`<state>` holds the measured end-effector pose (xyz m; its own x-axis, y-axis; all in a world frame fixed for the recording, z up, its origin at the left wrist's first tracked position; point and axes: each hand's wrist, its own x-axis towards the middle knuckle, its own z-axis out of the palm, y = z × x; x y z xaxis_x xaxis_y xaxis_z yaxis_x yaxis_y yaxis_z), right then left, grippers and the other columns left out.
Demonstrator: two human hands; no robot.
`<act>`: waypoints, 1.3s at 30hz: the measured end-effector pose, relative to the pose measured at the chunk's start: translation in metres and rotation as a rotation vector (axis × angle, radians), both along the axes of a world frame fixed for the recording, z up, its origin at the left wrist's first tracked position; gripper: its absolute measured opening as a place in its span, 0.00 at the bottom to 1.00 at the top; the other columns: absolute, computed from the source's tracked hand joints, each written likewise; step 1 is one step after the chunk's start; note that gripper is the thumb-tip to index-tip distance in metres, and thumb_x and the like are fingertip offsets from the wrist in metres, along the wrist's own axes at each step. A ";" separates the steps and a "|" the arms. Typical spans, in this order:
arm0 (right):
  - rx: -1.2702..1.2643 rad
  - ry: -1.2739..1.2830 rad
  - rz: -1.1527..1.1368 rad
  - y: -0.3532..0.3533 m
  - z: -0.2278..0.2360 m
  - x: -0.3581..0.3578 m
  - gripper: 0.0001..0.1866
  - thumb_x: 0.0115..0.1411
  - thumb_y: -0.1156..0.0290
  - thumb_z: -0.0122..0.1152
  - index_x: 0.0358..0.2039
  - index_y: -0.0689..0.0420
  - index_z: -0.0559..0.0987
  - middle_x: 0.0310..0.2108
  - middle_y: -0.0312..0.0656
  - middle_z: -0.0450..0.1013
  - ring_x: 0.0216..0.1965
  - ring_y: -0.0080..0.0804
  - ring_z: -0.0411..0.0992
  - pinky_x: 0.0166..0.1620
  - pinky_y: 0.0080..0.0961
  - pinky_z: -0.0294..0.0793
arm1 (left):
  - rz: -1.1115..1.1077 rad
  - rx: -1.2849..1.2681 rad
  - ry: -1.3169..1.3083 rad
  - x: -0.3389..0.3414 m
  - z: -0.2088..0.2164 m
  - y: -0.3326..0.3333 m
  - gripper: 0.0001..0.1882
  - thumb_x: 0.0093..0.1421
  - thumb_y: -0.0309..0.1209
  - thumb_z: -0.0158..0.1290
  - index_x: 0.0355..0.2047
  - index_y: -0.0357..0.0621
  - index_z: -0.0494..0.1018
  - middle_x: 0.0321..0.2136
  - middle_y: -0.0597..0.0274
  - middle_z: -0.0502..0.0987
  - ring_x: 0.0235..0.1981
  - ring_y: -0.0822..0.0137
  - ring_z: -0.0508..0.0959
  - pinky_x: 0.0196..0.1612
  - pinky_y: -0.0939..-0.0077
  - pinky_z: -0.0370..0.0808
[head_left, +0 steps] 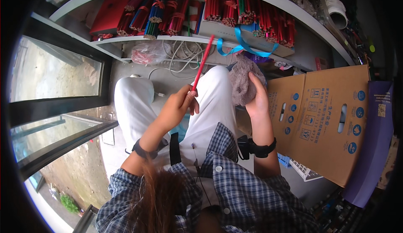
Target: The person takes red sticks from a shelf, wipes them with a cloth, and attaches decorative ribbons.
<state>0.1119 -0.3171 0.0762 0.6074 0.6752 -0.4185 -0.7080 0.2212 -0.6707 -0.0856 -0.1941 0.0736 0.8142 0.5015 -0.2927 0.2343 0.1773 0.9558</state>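
Between the fingers of my left hand point(181, 103) is the lower end of a long red pencil-like stick point(204, 60), which points up and slightly right over my knee. The fingers are closed round it. My right hand point(259, 95) holds a fuzzy mauve-grey cloth point(243, 80) beside my right knee, thumb on top and the other fingers partly hidden. The stick and the cloth are apart. Ahead on the shelf lie tied bundles of red pencils point(213, 7), with blue pencils point(155, 12) and some green ones among them.
A large brown cardboard box point(319, 115) stands at the right, with a purple panel point(373, 144) along its outer side. Blue ribbon point(239, 44) hangs from the shelf edge point(147, 39). Below are white cables point(178, 60) and a plastic bag point(149, 53). Windows point(63, 69) line the left.
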 end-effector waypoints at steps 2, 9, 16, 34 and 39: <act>-0.014 0.086 0.024 -0.010 0.001 0.002 0.20 0.56 0.71 0.55 0.49 0.60 0.67 0.44 0.41 0.69 0.46 0.29 0.68 0.47 0.27 0.69 | 0.038 -0.014 -0.092 0.004 -0.003 0.001 0.14 0.65 0.34 0.38 0.29 0.37 0.67 0.20 0.61 0.74 0.21 0.72 0.71 0.28 0.79 0.69; -0.018 -0.404 0.571 -0.009 0.014 -0.042 0.23 0.49 0.71 0.60 0.47 0.59 0.68 0.45 0.41 0.66 0.48 0.27 0.64 0.52 0.24 0.61 | 0.060 0.156 -0.248 0.028 -0.026 0.009 0.11 0.62 0.30 0.45 0.34 0.34 0.73 0.43 0.60 0.65 0.46 0.70 0.67 0.49 0.76 0.64; -0.021 -0.347 0.581 -0.011 0.021 -0.046 0.22 0.49 0.71 0.60 0.46 0.61 0.70 0.42 0.39 0.69 0.45 0.25 0.66 0.50 0.22 0.63 | -0.022 -0.023 -0.329 0.040 -0.027 0.000 0.12 0.62 0.31 0.45 0.36 0.34 0.74 0.42 0.60 0.69 0.48 0.69 0.66 0.51 0.75 0.63; -0.436 -0.926 -0.008 -0.013 0.039 0.096 0.16 0.51 0.71 0.62 0.40 0.63 0.73 0.34 0.38 0.72 0.35 0.22 0.70 0.40 0.18 0.69 | 0.242 0.243 -0.178 0.014 -0.042 0.025 0.08 0.60 0.26 0.45 0.38 0.38 0.71 0.37 0.63 0.74 0.36 0.72 0.71 0.40 0.81 0.66; -0.510 -1.058 0.052 0.009 0.048 0.144 0.16 0.50 0.68 0.63 0.38 0.63 0.74 0.33 0.38 0.73 0.34 0.23 0.71 0.39 0.19 0.69 | 0.163 0.206 -0.079 0.010 -0.034 0.025 0.09 0.61 0.24 0.43 0.40 0.37 0.69 0.41 0.63 0.72 0.44 0.71 0.69 0.50 0.79 0.62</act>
